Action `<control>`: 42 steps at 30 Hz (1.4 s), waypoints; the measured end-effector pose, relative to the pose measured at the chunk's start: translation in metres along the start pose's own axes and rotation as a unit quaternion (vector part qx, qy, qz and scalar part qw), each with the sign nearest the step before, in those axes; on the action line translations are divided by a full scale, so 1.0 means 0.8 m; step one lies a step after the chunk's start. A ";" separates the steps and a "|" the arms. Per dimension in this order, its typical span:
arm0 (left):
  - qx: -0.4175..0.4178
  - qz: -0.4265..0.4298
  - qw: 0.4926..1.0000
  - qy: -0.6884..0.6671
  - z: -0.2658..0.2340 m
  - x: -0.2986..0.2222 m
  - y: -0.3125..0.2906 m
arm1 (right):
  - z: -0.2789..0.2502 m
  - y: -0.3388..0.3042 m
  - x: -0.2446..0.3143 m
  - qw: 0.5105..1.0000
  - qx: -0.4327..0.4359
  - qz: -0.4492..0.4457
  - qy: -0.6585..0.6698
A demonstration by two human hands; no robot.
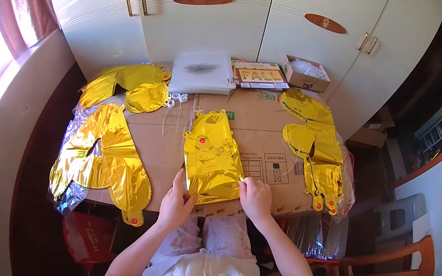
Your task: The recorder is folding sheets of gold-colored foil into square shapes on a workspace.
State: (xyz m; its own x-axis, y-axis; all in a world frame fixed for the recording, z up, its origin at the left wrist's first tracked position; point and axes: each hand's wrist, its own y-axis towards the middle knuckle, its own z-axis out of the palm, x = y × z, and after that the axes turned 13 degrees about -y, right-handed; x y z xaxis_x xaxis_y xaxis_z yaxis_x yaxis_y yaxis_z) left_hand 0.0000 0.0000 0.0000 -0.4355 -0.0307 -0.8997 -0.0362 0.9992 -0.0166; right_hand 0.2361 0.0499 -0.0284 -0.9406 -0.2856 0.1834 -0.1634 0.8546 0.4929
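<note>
A gold foil balloon (212,157), flat and folded into a rough rectangle, lies at the middle of the cardboard-covered table, its near end by the front edge. My left hand (176,208) is closed on its near left corner, thumb on top. At the near right edge, my right hand (255,199) pinches the foil. A small red round mark shows on the balloon's upper left part. More flat gold foil balloons lie on both sides: a large one (104,153) near left, others (139,86) far left, and a stack (316,145) at the right.
Along the back stand a stack of clear plastic bags (202,73), a flat printed packet (263,76) and a small open box (306,73). White rolls (177,97) sit near the far-left balloons. White cabinets (205,24) rise behind the cardboard (166,149). A wooden chair (415,273) stands at right.
</note>
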 end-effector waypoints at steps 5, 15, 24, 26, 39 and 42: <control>-0.087 0.083 0.985 0.125 0.018 0.022 0.004 | 0.005 0.002 0.005 1.000 -0.029 -0.004 0.011; -0.153 0.143 0.935 0.287 0.042 0.012 0.014 | 0.003 0.003 0.001 1.000 -0.016 0.006 -0.016; -0.162 0.151 0.930 0.293 0.041 0.016 0.017 | 0.003 0.006 0.001 1.000 -0.003 -0.001 -0.019; -0.158 0.150 0.928 0.303 0.043 0.013 0.017 | 0.005 0.005 0.002 0.998 -0.004 -0.013 -0.054; 0.031 0.299 0.917 0.262 0.049 -0.029 -0.020 | 0.002 0.006 0.009 0.998 0.001 -0.020 -0.059; 0.072 0.290 0.903 0.309 0.056 -0.026 -0.016 | 0.001 0.005 0.009 0.997 0.008 -0.022 -0.080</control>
State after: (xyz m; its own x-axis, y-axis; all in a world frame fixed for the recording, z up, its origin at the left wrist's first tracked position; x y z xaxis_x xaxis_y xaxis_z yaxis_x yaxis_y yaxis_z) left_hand 0.0498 -0.0114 -0.0009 -0.7638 0.5343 -0.3620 0.4567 0.8438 0.2819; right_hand 0.2284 0.0515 -0.0262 -0.9677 -0.2509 0.0234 -0.2088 0.8504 0.4828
